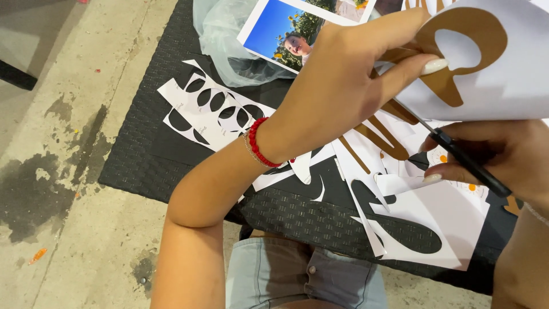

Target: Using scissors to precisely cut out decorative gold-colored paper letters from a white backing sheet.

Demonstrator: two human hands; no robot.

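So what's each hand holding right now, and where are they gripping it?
The left hand pinches the white sheet with the brown shape at its left edge. The right hand holds black scissors by the handles, largely hidden in its fingers.

The left hand (pixel 349 80) pinches a white sheet printed with a brown cut-out shape (pixel 486 63), holding it up above a black woven table (pixel 143 154). The right hand (pixel 503 157) grips black-handled scissors (pixel 457 151), blade meeting the sheet's lower edge. A red bead bracelet (pixel 260 143) circles the left wrist. On the table lie white paper scraps with cut-out holes (pixel 211 111), a printed photo (pixel 286 31) and clear plastic wrap (pixel 223 40).
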